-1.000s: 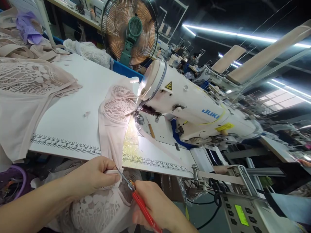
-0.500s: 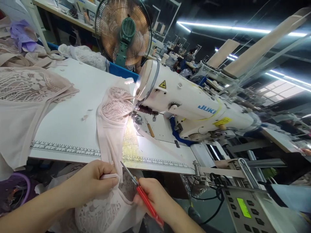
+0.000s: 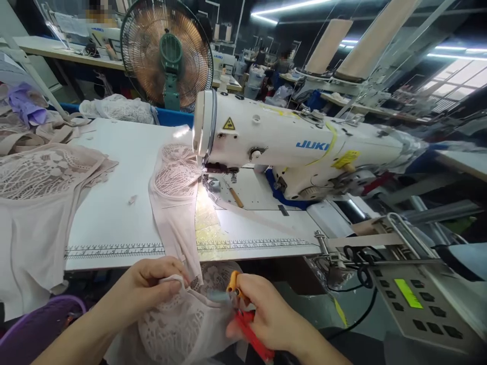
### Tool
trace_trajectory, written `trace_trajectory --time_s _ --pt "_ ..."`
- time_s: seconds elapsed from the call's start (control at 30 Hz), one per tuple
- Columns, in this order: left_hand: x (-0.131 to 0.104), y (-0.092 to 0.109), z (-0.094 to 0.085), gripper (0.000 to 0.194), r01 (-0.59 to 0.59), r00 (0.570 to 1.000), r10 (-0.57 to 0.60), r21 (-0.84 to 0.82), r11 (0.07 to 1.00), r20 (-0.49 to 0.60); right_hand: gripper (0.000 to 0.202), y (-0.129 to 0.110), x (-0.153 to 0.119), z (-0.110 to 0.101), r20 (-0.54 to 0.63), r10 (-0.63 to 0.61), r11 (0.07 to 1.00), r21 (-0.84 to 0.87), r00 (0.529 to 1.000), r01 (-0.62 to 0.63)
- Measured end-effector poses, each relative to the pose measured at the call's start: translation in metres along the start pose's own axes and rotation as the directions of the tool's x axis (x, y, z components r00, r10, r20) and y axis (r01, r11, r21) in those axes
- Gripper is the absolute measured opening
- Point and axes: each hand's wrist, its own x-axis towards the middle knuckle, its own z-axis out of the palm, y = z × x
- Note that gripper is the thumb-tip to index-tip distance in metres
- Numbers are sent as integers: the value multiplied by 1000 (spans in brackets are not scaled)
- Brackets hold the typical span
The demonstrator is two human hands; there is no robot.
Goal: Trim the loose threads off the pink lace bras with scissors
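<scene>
My left hand (image 3: 158,286), fingers pinched, grips the edge of a pale pink lace bra (image 3: 171,324) just below the table's front edge. In my right hand (image 3: 264,309) is a pair of thread snips (image 3: 249,329) with red and orange on the handle. Its blades are smeared by motion and point left, close to the bra's edge. Another lace cup (image 3: 177,172) lies at the sewing machine's needle area, its plain band running down toward my left hand. Whether both lace parts are one garment, I cannot tell.
A JUKI sewing machine (image 3: 266,132) spans the right. A wooden-handled tool (image 3: 236,196) lies on its bed. Lace pieces (image 3: 45,182) are stacked at left, over a purple basket (image 3: 41,324). A fan (image 3: 170,53) stands behind; a control panel (image 3: 414,299) is at lower right.
The snips have turned in my right hand, showing orange parts now, and that hand has moved right. My left hand still pinches the bra. The whole view has tilted and shifted.
</scene>
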Motion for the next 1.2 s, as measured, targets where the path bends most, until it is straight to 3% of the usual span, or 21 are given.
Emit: trace_trajectory --time_s 0.2,0.33,0.47,0.63,0.77,0.93,1.2 --pt "-3 -6 -2 20 11 999 -10 41 999 -39 29 -4 0 18 -49 -91 996 3 995 91" --pt "-5 -7 -2 26 -5 1000 5 97 995 -4 34 -5 6 4 -50 -55 997 -62 997 52" --pt "-6 -4 0 18 -59 998 58 128 990 8 36 -9 8 -13 -26 13 990 -143 1000 -17" --pt "-5 -3 1 14 -104 994 99 97 990 51 33 -13 6 -19 -11 28 990 -138 1000 -29" --pt "-5 -7 -1 15 -92 995 90 55 994 37 29 -13 4 -9 -28 -85 986 -149 996 80" --pt "-9 -15 -3 14 -145 989 144 54 988 23 13 -8 5 15 39 -147 966 -209 988 152" --pt "-13 -12 1 17 -220 969 233 153 963 -78 32 -11 4 31 61 -107 974 -192 992 117"
